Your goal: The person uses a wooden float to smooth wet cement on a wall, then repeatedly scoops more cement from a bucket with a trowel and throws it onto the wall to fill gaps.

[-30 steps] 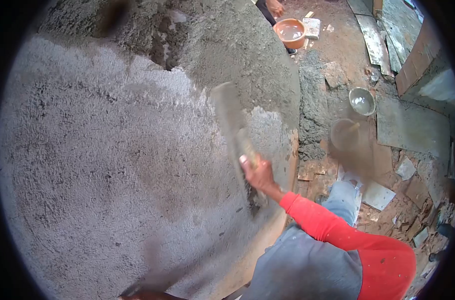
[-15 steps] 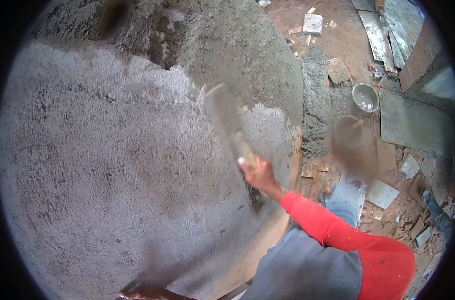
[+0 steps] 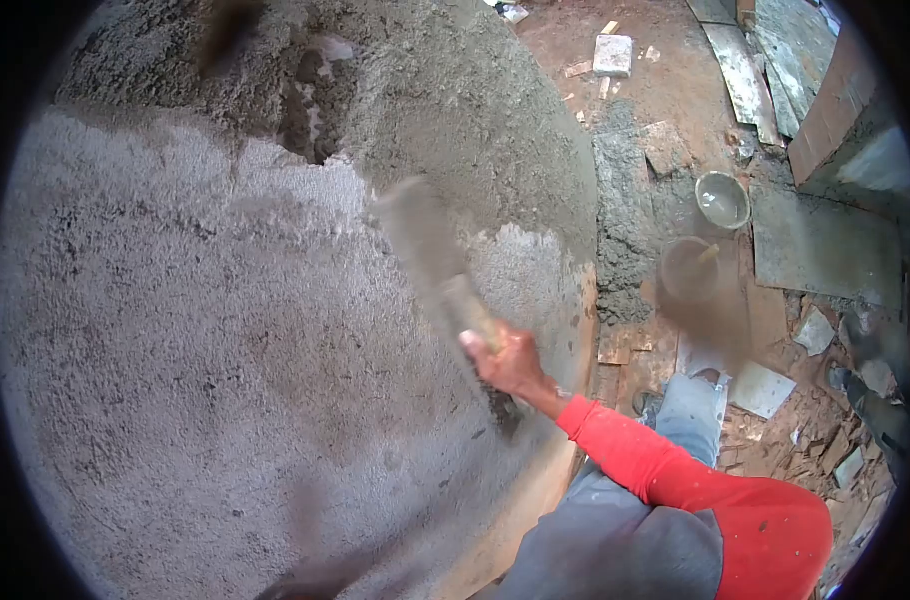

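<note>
My right hand (image 3: 512,360), at the end of a red sleeve, is closed around the handle of a long plastering trowel (image 3: 422,240). Its flat blade, blurred by motion, lies over the wall (image 3: 275,330), close to the border where smooth grey plaster meets rough wet mortar (image 3: 455,130). The lower end of the trowel shows beneath my wrist. At the bottom edge my left hand (image 3: 320,580) is only a dark smear in front of the wall, its fingers not made out.
Right of the wall lie spilled mortar (image 3: 620,220), a bowl (image 3: 723,200) and a bucket (image 3: 690,268) with a stick-like handle. Boards (image 3: 825,245), tile pieces (image 3: 763,388) and rubble cover the ground. Another person's leg (image 3: 875,410) is at the right edge.
The trowel and my right hand have shifted slightly left across the wall. My left arm has sunk lower at the bottom edge. The other person's leg shows more at the right.
</note>
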The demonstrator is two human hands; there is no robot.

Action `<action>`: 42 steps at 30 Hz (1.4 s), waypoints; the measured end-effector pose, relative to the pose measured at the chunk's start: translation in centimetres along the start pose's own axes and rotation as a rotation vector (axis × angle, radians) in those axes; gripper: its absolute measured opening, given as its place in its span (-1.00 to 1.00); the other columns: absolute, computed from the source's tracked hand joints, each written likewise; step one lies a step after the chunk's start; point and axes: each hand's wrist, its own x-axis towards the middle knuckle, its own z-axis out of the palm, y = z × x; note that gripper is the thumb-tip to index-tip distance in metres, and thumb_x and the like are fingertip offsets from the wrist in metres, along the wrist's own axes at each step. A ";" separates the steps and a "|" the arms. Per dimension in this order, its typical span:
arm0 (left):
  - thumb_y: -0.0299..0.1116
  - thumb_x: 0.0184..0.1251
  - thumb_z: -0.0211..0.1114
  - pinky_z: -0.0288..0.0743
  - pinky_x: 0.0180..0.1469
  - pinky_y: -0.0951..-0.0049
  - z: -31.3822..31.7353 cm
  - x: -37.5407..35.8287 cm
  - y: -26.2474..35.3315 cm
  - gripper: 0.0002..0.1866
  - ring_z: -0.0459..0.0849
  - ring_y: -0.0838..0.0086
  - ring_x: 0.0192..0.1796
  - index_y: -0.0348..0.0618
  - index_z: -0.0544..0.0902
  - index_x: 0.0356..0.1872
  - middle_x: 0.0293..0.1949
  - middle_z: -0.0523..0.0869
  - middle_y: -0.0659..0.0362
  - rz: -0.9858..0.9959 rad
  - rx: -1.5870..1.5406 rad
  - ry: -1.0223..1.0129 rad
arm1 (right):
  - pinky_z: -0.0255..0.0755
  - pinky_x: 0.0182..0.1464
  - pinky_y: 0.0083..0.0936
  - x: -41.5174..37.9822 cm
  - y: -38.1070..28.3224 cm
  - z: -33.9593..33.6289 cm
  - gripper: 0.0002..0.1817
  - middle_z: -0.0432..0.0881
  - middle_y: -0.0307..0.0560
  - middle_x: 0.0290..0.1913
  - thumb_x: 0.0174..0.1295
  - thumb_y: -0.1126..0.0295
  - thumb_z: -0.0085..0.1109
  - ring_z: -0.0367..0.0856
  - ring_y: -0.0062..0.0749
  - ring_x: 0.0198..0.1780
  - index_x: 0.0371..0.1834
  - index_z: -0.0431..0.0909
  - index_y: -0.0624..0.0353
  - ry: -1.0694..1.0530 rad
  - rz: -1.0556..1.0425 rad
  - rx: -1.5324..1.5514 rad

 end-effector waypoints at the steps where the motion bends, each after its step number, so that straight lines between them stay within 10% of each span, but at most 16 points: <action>1: 0.51 0.65 -0.49 -0.23 0.75 -0.35 0.3 -0.1 0.0 -0.02 -0.17 0.01 0.83 0.02 -0.10 0.83 0.83 -0.13 0.01 0.004 0.001 -0.007 | 0.47 -0.62 -0.35 0.9 -2.5 -0.2 -0.39 0.51 -0.12 -0.69 0.51 -0.16 0.33 0.51 -0.42 -0.73 -0.31 0.68 0.30 -0.009 -0.143 -0.021; 5: 0.50 0.65 -0.49 -0.22 0.75 -0.35 3.0 -1.8 0.9 -0.02 -0.16 0.01 0.82 0.02 -0.10 0.83 0.83 -0.13 0.01 -0.005 -0.009 -0.033 | 0.46 -0.63 -0.33 12.0 -7.0 -2.4 -0.38 0.54 -0.13 -0.68 0.44 -0.21 0.40 0.52 -0.45 -0.69 -0.26 0.69 0.27 -0.207 -0.401 -0.226; 7: 0.50 0.65 -0.48 -0.22 0.75 -0.35 4.4 -3.1 1.4 -0.02 -0.16 0.01 0.82 0.02 -0.10 0.83 0.83 -0.13 0.01 -0.012 -0.018 -0.054 | 0.43 -0.65 -0.36 16.5 -5.2 -3.1 -0.42 0.58 -0.12 -0.66 0.50 -0.16 0.36 0.54 -0.46 -0.69 -0.19 0.73 0.26 0.032 -0.431 -0.172; 9: 0.50 0.65 -0.48 -0.22 0.75 -0.35 3.8 -3.4 1.0 -0.02 -0.16 0.01 0.82 0.01 -0.10 0.82 0.83 -0.13 0.01 -0.019 -0.003 -0.046 | 0.48 -0.59 -0.13 19.5 -1.4 -3.3 -0.26 0.60 0.15 -0.67 0.49 -0.30 0.26 0.59 -0.13 -0.70 -0.44 0.66 0.28 0.008 0.004 -0.041; 11: 0.50 0.65 -0.48 -0.22 0.75 -0.35 2.0 -2.5 0.4 -0.02 -0.16 0.01 0.82 0.01 -0.10 0.82 0.83 -0.13 0.01 -0.015 0.010 -0.024 | 0.52 -0.52 -0.14 18.9 6.0 -2.3 -0.26 0.60 0.07 -0.67 0.53 -0.29 0.22 0.62 -0.14 -0.63 -0.47 0.67 0.26 0.166 -0.197 -0.193; 15: 0.50 0.66 -0.48 -0.22 0.75 -0.35 -1.3 -2.0 -0.1 -0.02 -0.16 0.01 0.82 0.01 -0.09 0.82 0.83 -0.13 0.01 -0.023 -0.004 -0.014 | 0.44 -0.58 -0.25 8.2 5.5 -1.4 -0.28 0.48 -0.23 -0.70 0.59 -0.23 0.20 0.56 -0.37 -0.64 -0.53 0.61 0.23 0.078 0.542 0.164; 21: 0.50 0.66 -0.47 -0.21 0.75 -0.35 -1.3 -2.4 0.6 -0.02 -0.15 0.01 0.82 0.01 -0.09 0.82 0.83 -0.12 0.01 -0.025 -0.015 -0.031 | 0.29 -0.72 -0.35 9.7 -7.4 -1.5 -0.33 0.42 -0.29 -0.74 0.49 -0.24 0.34 0.44 -0.50 -0.73 -0.48 0.57 0.20 -0.008 -0.327 -0.010; 26: 0.50 0.66 -0.47 -0.21 0.75 -0.34 2.5 -4.8 2.6 -0.02 -0.15 0.01 0.82 0.01 -0.08 0.82 0.83 -0.12 0.01 -0.035 -0.016 -0.075 | 0.34 -0.65 -0.37 24.8 -9.2 -4.4 -0.32 0.41 -0.29 -0.73 0.53 -0.30 0.26 0.38 -0.52 -0.70 -0.43 0.61 0.16 0.002 -0.239 -0.126; 31: 0.49 0.66 -0.47 -0.21 0.75 -0.34 3.9 -7.0 3.5 -0.03 -0.15 0.01 0.82 0.01 -0.08 0.82 0.83 -0.12 0.01 -0.047 -0.010 -0.093 | 0.46 -0.50 -0.22 26.2 0.4 -4.8 -0.20 0.55 -0.10 -0.70 0.50 -0.34 0.24 0.49 -0.34 -0.64 -0.57 0.63 0.26 0.121 0.016 0.014; 33: 0.49 0.66 -0.47 -0.21 0.75 -0.34 2.7 -6.7 3.4 -0.03 -0.15 0.01 0.82 0.01 -0.08 0.82 0.82 -0.12 0.01 -0.056 -0.022 -0.072 | 0.53 -0.42 -0.23 24.0 9.8 -2.5 -0.23 0.59 -0.10 -0.67 0.48 -0.33 0.27 0.57 -0.35 -0.61 -0.49 0.70 0.29 0.205 -0.204 -0.142; 35: 0.49 0.66 -0.47 -0.21 0.75 -0.34 2.5 -7.4 4.3 -0.03 -0.15 0.01 0.82 0.01 -0.08 0.82 0.82 -0.12 0.01 -0.078 -0.076 -0.071 | 0.54 -0.39 -0.22 18.3 6.3 -4.4 -0.25 0.59 -0.13 -0.67 0.47 -0.32 0.29 0.66 -0.38 -0.55 -0.45 0.74 0.28 0.036 0.546 0.162; 38: 0.49 0.66 -0.46 -0.21 0.75 -0.34 5.7 -10.3 9.6 -0.03 -0.14 0.01 0.82 0.01 -0.08 0.82 0.82 -0.11 0.00 -0.115 -0.253 -0.126 | 0.52 -0.57 -0.33 10.0 9.1 -2.8 -0.33 0.63 -0.18 -0.61 0.44 -0.28 0.38 0.61 -0.49 -0.64 -0.31 0.79 0.25 0.088 0.700 0.259; 42: 0.49 0.66 -0.46 -0.20 0.75 -0.34 5.0 -10.9 10.8 -0.03 -0.14 0.01 0.82 0.01 -0.07 0.81 0.82 -0.11 0.00 -0.134 -0.290 -0.129 | 0.60 -0.29 0.07 1.6 5.7 0.3 -0.24 0.75 0.36 -0.42 0.42 -0.33 0.31 0.82 0.27 -0.34 -0.31 0.71 0.36 0.096 0.315 0.000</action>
